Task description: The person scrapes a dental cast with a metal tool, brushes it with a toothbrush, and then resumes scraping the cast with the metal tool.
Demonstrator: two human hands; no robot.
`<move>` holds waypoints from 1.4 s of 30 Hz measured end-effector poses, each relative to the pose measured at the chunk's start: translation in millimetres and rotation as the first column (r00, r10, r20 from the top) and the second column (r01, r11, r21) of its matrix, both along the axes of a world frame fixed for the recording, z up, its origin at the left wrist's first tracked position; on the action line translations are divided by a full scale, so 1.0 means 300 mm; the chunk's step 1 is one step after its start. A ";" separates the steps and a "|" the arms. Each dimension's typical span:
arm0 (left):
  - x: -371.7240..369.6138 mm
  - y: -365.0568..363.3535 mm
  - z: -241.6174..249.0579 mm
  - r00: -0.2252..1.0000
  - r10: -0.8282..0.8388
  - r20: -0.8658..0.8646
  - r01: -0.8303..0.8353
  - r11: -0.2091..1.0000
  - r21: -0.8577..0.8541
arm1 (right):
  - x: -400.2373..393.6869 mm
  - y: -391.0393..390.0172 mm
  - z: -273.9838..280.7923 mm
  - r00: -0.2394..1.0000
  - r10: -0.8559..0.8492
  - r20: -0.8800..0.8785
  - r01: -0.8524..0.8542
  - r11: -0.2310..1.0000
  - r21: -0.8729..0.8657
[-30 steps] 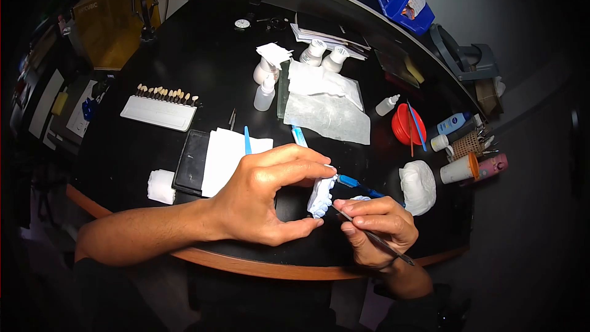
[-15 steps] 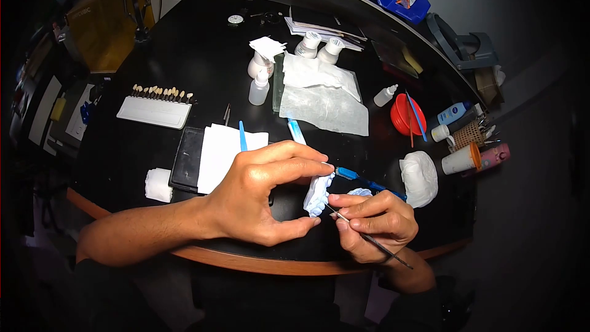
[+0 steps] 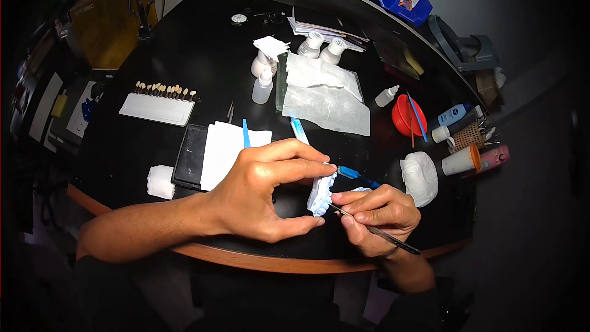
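Note:
My left hand [image 3: 267,190] grips a pale blue-white dental cast [image 3: 320,197] at its two ends, between thumb and fingertips, with the row of teeth turned to the right. Pinched in my right hand [image 3: 384,218] is a slender dark dental instrument [image 3: 393,241], its tip right at the cast's teeth. A small pale piece shows beside the tip, under my fingers. Part of a second pale blue cast [image 3: 361,189] peeks out behind my right hand. Beyond the fingers lies a blue-handled brush [image 3: 349,173], partly covered by my right hand.
White paper [image 3: 224,154] on a black case [image 3: 189,150] lies left of my hands. Farther back are a tooth shade guide [image 3: 157,109], a dropper bottle [image 3: 262,88] and a sheet-covered glass slab [image 3: 329,107]. A red bowl [image 3: 401,117] and a white wad [image 3: 420,179] stand right.
The right hand's instrument has tilted a little flatter, its tip still at the teeth. My left hand has turned the cast slightly. The whole view has shifted a little.

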State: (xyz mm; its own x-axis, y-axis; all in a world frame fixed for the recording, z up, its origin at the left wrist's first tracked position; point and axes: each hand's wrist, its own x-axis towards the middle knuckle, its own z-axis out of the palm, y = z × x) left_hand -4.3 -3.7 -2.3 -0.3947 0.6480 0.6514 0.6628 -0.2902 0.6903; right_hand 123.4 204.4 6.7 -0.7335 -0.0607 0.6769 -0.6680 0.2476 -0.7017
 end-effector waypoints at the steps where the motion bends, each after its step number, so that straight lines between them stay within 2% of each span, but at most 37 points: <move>1: 0.000 -0.001 0.001 1.000 0.001 -0.005 -0.001 1.000 -0.001 | 0.000 0.001 0.000 1.000 0.002 -0.001 -0.002 1.000 -0.006; 7: 0.006 -0.002 -0.003 1.000 0.002 -0.013 -0.001 1.000 0.015 | 0.001 0.005 0.012 0.998 0.047 0.045 -0.046 0.998 -0.037; 14: 0.011 -0.002 -0.005 1.000 0.010 -0.016 -0.010 1.000 0.007 | 0.007 0.020 0.006 0.994 0.019 0.105 -0.014 0.999 -0.052; 18: -0.015 0.013 -0.064 0.998 -0.044 -0.051 0.049 0.993 0.103 | 0.014 0.036 -0.035 0.997 -0.045 0.056 0.047 0.998 -0.029; 19: -0.027 0.016 -0.075 0.995 -0.043 -0.095 0.053 0.992 0.111 | 0.002 0.043 -0.063 0.999 -0.043 -0.019 0.042 0.999 -0.031; 20: -0.031 0.024 -0.088 0.987 -0.009 -0.161 0.036 0.986 0.163 | -0.005 0.110 -0.135 0.987 -0.114 -0.116 0.117 0.993 0.014; 21: -0.037 0.044 -0.112 0.980 0.015 -0.200 0.025 0.980 0.197 | -0.041 0.258 -0.055 0.972 0.228 -0.054 -0.174 0.857 0.485; 22: -0.037 0.069 -0.127 0.968 0.044 -0.247 0.021 0.967 0.255 | -0.045 0.286 -0.028 0.943 0.290 -0.161 -0.160 0.824 0.543; 23: -0.040 0.073 -0.124 0.960 0.052 -0.275 0.011 0.975 0.221 | -0.073 0.287 -0.027 0.902 0.332 -0.275 -0.109 0.793 0.600; 25: -0.043 0.113 -0.145 0.949 0.124 -0.291 -0.041 0.960 0.276 | -0.082 0.175 -0.037 0.879 0.086 -0.470 0.135 0.899 0.417; 26: -0.046 0.144 -0.150 0.942 0.138 -0.305 -0.041 0.952 0.305 | -0.081 0.153 -0.021 0.904 0.004 -0.428 0.185 0.898 0.400; 29: -0.040 0.171 -0.159 0.926 0.167 -0.340 -0.044 0.939 0.341 | -0.076 0.116 0.001 0.780 -0.178 -0.600 0.544 0.666 0.510; 33: -0.025 0.163 -0.166 0.926 0.163 -0.340 -0.060 0.954 0.293 | -0.074 0.098 -0.006 0.834 -0.167 -0.526 0.427 0.798 0.424; 34: -0.023 0.160 -0.162 0.926 0.165 -0.340 -0.066 0.957 0.284 | -0.057 0.072 -0.020 0.805 -0.343 -0.484 0.538 0.766 0.351; 37: -0.018 0.146 -0.151 0.924 0.183 -0.335 -0.085 0.955 0.286 | -0.035 0.081 -0.007 0.903 -0.366 -0.224 0.416 0.875 0.248; 38: -0.017 0.141 -0.149 0.924 0.190 -0.332 -0.091 0.952 0.291 | -0.044 0.109 -0.038 0.902 -0.382 -0.200 0.418 0.889 0.188; 41: 0.014 0.059 -0.064 0.856 0.288 -0.429 -0.137 0.927 0.349 | -0.022 0.132 -0.027 0.903 -0.392 -0.174 0.427 0.859 0.282; 42: 0.007 0.075 -0.079 0.876 0.263 -0.403 -0.134 0.938 0.320 | -0.026 0.121 -0.020 0.869 -0.421 -0.258 0.491 0.799 0.348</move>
